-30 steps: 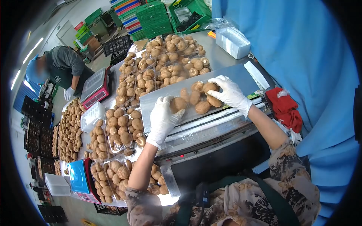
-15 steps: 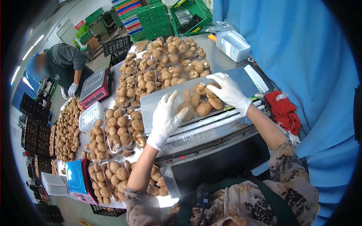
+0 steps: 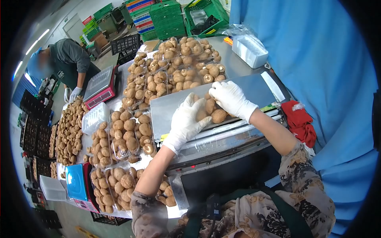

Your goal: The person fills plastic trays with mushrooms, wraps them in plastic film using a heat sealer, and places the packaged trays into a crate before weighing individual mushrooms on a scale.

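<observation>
In front of me a small pack of brown mushrooms (image 3: 218,116) lies on the flat metal plate (image 3: 162,115) of a wrapping machine. My left hand (image 3: 186,121), in a white glove, is curved round the pack's left end, thumb at the near side and fingers at the far side. My right hand (image 3: 231,99), also gloved, grips the right end with its fingers bent over the top. Both hands cover much of the pack, and any tray under it is hidden. Clear film (image 3: 214,142) stretches along the machine's near edge.
Clear trays full of mushrooms (image 3: 129,135) crowd the table left and beyond the plate. Further left are a red scale (image 3: 101,89), a blue scale (image 3: 77,182) and loose mushrooms (image 3: 69,135) beside a co-worker (image 3: 71,63). White trays (image 3: 250,50), red cloth (image 3: 297,123) and a blue curtain (image 3: 309,59) are right.
My left hand has moved right and its spread fingers have closed in on the mushrooms. My right hand has shifted slightly left and down over them, so fewer mushrooms show between the hands.
</observation>
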The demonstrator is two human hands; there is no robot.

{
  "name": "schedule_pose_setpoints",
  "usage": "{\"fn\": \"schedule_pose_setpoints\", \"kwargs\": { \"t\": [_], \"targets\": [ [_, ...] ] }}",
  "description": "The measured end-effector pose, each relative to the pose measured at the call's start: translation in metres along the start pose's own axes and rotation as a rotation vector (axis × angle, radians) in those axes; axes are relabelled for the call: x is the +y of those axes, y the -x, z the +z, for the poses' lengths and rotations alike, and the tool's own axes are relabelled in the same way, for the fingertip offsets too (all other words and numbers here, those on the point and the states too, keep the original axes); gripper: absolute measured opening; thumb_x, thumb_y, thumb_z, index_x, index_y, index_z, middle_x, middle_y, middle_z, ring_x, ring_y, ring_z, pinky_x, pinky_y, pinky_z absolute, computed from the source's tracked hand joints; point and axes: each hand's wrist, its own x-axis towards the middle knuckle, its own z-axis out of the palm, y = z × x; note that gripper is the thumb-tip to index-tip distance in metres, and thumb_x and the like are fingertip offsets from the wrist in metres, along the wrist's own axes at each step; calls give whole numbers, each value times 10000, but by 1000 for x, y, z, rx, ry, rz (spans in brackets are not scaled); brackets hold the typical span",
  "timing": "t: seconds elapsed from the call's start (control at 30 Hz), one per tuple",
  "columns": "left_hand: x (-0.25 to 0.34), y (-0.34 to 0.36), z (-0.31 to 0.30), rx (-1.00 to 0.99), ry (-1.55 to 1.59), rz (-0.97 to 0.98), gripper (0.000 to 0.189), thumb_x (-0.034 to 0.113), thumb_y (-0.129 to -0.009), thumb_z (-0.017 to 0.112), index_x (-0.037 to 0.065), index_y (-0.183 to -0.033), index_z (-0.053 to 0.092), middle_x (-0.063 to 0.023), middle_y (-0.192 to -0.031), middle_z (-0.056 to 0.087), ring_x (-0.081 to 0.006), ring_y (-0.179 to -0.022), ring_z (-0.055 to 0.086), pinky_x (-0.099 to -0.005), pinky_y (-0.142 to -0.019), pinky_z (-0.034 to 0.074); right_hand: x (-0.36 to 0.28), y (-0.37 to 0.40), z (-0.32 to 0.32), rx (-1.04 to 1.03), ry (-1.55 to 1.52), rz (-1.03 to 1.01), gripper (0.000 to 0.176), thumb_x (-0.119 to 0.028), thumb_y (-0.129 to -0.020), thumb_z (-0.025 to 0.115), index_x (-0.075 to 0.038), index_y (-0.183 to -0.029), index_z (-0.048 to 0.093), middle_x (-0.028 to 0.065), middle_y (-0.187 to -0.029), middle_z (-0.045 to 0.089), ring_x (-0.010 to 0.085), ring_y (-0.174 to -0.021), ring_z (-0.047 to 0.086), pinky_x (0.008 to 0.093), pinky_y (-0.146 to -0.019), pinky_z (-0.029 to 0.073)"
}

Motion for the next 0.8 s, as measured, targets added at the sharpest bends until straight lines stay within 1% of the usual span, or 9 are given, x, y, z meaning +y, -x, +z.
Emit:
{"fn": "schedule_pose_setpoints", "kwargs": {
  "t": [0.13,0.23,0.33,0.37,0.47,0.57,0.67,0.7,0.8],
  "targets": [
    [3,0,0,20,-49,-4,619,348,-817,698,95,-1335,474,-235,-1375,418,-370,-1259,435,-402,-1020,405,6,6,-11,-42,-79,-17,158,-157,-758,650,-86,-890,596,103,-913,580,296,-846,599,411,-772,470],
    [-3,-2,5,146,427,-42,568,286,-853,631,69,-1345,450,-212,-1357,444,-367,-1228,459,-398,-1005,406,12,7,-7,-54,-196,45,186,-163,-756,660,-89,-911,586,100,-922,583,302,-873,595,418,-773,473],
    [-16,-11,9,74,448,-208,518,203,-881,588,34,-1345,435,-202,-1321,480,-336,-1177,514,-379,-967,434,9,9,-3,-51,-272,140,238,-171,-767,666,-91,-974,579,104,-965,581,311,-901,594,426,-789,477],
    [-27,-13,16,97,331,-124,498,192,-883,587,29,-1334,450,-204,-1278,515,-315,-1117,564,-366,-936,455,7,9,-3,-54,-292,171,259,-174,-773,668,-92,-1001,578,107,-985,580,314,-911,595,428,-797,479],
    [-20,-20,12,54,450,-181,468,209,-875,598,23,-1290,491,-186,-1233,553,-316,-1073,590,-356,-912,471,4,8,-4,-101,-251,171,331,-162,-771,669,-76,-1076,573,130,-1025,556,334,-956,569,431,-845,457],
    [-18,-25,9,23,556,-247,436,213,-849,616,33,-1238,536,-161,-1151,596,-321,-1009,610,-357,-881,484,9,7,-2,-170,-234,167,366,-181,-798,663,-95,-1139,561,118,-1095,549,315,-976,591,419,-855,479],
    [-14,-27,-12,78,234,-123,431,200,-815,630,53,-1213,557,-144,-1085,616,-330,-933,619,-370,-841,495,7,7,-3,-135,-250,156,348,-182,-795,663,-90,-1116,566,113,-1079,564,313,-1002,583,415,-867,472],
    [-14,-30,-18,43,124,-118,476,158,-780,692,78,-1230,560,-134,-1115,604,-274,-1029,602,-347,-892,474,7,7,-2,-134,-264,163,351,-173,-786,665,-86,-1111,567,117,-1080,568,318,-1004,579,417,-873,467],
    [-21,-32,-19,-67,-15,0,426,155,-788,674,67,-1198,596,-154,-1121,605,-301,-1071,579,-364,-917,460,5,7,0,-142,-286,167,353,-156,-769,667,-76,-1099,567,125,-1077,580,326,-1008,572,418,-884,458]
  ]
}}
